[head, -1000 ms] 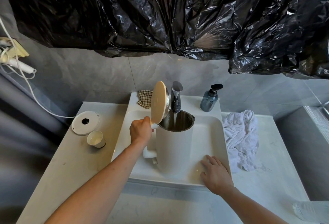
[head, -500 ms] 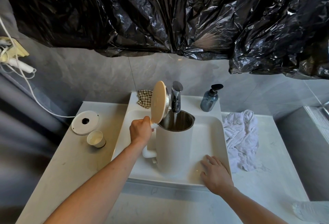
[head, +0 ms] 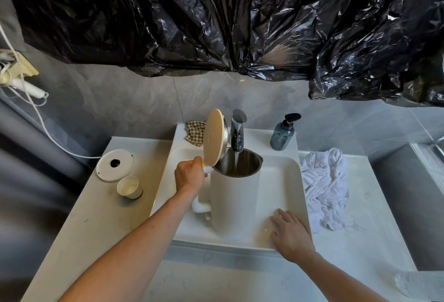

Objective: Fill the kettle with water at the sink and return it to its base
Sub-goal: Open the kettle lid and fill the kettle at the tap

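The kettle point(head: 234, 196) stood in the sink point(head: 283, 181), lid up under the running tap point(head: 237, 133); filling looked under way, the return to its base point(head: 114, 165) undone. Left hand point(head: 189, 178) gripped the handle top, fingers curled. Right hand point(head: 289, 235) lay flat, fingers straight, on the sink's rim. The pale bench point(head: 84, 217) carried the base left of the fingers, grey tiles and black plastic sheeting point(head: 216, 18) beyond.

White kettle point(head: 234, 202) stands upright in the sink point(head: 283, 181), lid point(head: 213, 138) open, under the running tap point(head: 237, 131); base point(head: 115, 165) on the counter point(head: 96, 217).
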Demonstrator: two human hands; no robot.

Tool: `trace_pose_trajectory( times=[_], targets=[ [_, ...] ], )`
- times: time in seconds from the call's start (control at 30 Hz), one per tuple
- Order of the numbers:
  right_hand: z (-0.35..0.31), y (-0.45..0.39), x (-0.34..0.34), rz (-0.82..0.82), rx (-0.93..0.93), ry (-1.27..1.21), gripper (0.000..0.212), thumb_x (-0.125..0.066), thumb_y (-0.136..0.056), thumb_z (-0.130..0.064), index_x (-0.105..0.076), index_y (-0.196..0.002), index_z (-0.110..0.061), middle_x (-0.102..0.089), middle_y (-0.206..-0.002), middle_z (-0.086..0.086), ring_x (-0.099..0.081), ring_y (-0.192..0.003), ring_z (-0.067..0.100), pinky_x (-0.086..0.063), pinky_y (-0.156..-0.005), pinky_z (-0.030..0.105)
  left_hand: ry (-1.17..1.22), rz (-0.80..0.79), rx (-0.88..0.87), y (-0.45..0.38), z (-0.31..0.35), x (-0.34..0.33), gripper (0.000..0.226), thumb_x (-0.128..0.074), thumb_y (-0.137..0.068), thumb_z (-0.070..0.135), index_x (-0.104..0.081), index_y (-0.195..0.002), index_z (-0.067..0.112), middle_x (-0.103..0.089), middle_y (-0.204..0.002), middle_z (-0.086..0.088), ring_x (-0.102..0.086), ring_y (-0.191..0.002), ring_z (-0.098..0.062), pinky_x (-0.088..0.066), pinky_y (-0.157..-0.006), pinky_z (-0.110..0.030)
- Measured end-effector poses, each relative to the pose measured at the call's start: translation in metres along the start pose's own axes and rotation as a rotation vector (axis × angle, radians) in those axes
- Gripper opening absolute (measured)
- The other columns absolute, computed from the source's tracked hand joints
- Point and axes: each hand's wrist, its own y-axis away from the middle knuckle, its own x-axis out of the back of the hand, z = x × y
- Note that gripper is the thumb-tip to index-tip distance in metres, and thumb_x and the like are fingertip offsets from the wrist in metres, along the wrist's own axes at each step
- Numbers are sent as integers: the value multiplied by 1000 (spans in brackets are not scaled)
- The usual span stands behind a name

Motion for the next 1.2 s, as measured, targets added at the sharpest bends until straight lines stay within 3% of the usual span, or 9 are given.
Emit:
trace_pose_trajectory(
  times=[0.4,0.87,1.07,1.2],
  targets=[
    [0,-1,1,3,6,13,51,-43,-91,-39,-54,-140,-30,-33,-166,1,-27,-154,24,-21,-126,37,-8,-6,-2,0,-1,0,44,-42,-103,26,-73,-91,-3,-70,-81,-9,-56,-61,-16,-33,-54,-22],
    [5,-5,-6,-16,-5,20,55,-41,-87,-42,-54,-139,-32,-34,-166,1,-29,-153,26,-23,-125,39,18,-11,7,-2,-3,0,43,-42,-102,27,-71,-92,-2,-68,-74,-6,-57,-64,-16,-35,-57,-24],
    [10,-10,-15,11,-4,9,66,-25,-76,-52,-56,-131,-34,-38,-163,-2,-33,-150,24,-30,-122,40,6,6,17,-3,-2,-1,44,-42,-99,25,-74,-85,-3,-71,-75,-9,-55,-64,-15,-35,-56,-26],
    [9,-10,-14,10,-1,8,62,-29,-80,-50,-57,-133,-33,-37,-164,-1,-32,-151,25,-29,-123,41,-5,2,17,-4,-2,-1,45,-42,-99,26,-74,-82,0,-67,-66,-2,-56,-66,-16,-37,-59,-28]
  ],
)
